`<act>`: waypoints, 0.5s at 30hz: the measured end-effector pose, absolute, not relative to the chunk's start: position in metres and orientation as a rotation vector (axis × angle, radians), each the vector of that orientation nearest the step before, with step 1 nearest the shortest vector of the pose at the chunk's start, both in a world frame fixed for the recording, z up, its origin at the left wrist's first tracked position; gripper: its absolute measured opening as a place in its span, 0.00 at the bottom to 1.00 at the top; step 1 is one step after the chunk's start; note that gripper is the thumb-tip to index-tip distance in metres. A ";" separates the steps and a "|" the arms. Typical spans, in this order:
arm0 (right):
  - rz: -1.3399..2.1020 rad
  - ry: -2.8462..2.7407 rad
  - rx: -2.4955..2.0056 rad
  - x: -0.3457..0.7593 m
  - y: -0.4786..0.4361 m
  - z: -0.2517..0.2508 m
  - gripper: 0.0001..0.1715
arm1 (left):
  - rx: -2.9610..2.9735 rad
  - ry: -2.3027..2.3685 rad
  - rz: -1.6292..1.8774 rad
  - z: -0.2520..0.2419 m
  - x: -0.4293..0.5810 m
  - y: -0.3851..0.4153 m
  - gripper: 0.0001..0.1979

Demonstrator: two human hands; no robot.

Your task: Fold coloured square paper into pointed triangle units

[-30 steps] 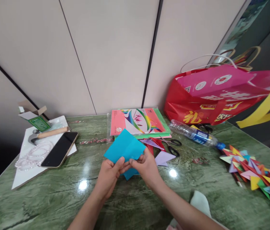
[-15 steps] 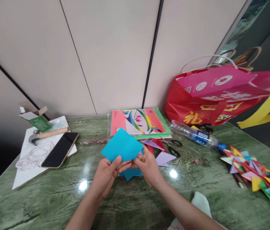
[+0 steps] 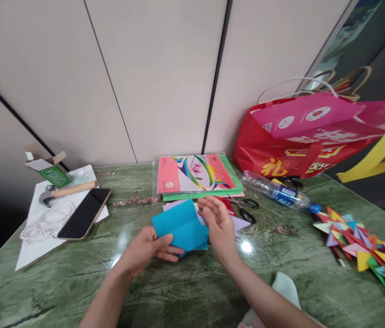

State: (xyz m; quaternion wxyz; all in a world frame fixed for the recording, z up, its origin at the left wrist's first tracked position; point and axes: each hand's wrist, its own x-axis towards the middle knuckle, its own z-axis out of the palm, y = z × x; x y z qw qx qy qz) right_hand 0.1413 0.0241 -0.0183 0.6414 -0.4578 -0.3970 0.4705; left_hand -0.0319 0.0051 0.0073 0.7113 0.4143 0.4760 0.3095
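Observation:
My left hand (image 3: 146,250) grips a blue sheet of paper (image 3: 179,223) by its lower left side, thumb on top and fingers beneath. A faint crease line crosses the sheet. At its right edge my right hand (image 3: 220,230) is raised, palm facing the paper, fingers stretched and holding nothing; whether it touches the edge I cannot tell. More blue paper lies under the held sheet, mostly hidden. Behind the hands are purple paper pieces (image 3: 240,223), a red piece (image 3: 226,203) and black-handled scissors (image 3: 248,214).
A pink-covered paper pack (image 3: 170,175) lies at the back. To the right are a plastic bottle (image 3: 284,193), a red gift bag (image 3: 264,146) and a multicoloured folded-paper chain (image 3: 359,246). On the left, a phone (image 3: 85,214), hammer (image 3: 73,189) and beads (image 3: 47,223) rest on a white board (image 3: 25,255).
The blue sheet has turned and come lower, now held by my left hand alone. My right hand has let go of it and lifted with its fingers extended.

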 end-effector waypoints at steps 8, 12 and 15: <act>1.000 -1.284 -1.134 0.139 0.013 -0.012 0.19 | 1.050 0.968 0.460 0.006 -0.033 0.001 0.15; 0.991 -1.322 -1.203 0.140 0.014 -0.015 0.15 | 1.082 1.128 0.620 0.007 -0.033 0.006 0.14; 0.992 -1.295 -1.159 0.141 0.017 -0.019 0.15 | 1.145 1.242 0.776 0.007 -0.035 0.010 0.12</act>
